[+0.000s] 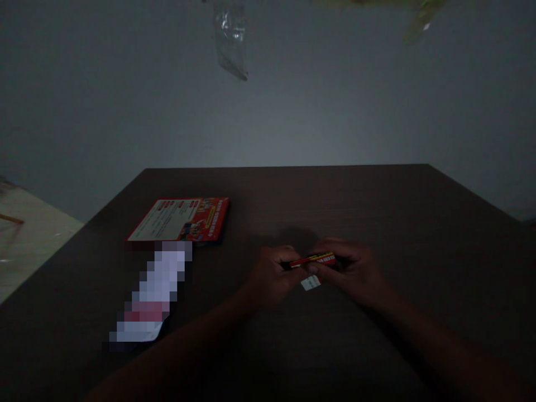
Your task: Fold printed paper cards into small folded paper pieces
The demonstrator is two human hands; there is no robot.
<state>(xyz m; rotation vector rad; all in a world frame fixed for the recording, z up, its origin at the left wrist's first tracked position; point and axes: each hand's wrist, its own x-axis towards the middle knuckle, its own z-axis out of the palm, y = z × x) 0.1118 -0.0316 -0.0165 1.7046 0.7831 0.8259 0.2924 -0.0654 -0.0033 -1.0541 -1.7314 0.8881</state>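
Note:
Both hands meet over the dark table, closed around a small red printed packet (324, 258) with black and yellow on its edge. My left hand (274, 276) pinches its left end between thumb and fingers. On its right end, my right hand (355, 271) grips with the thumb along the near side. A small white tab (310, 282) with faint print shows just below the thumbs; whether it belongs to the packet I cannot tell. Fingers and dim light hide much of the packet.
A flat red box (215, 223) with a white printed panel lies at the left on the brown table (335, 195). Nearer me is a long pale object (154, 290), blurred by pixels. A clear plastic bag (231, 39) hangs on the grey wall behind.

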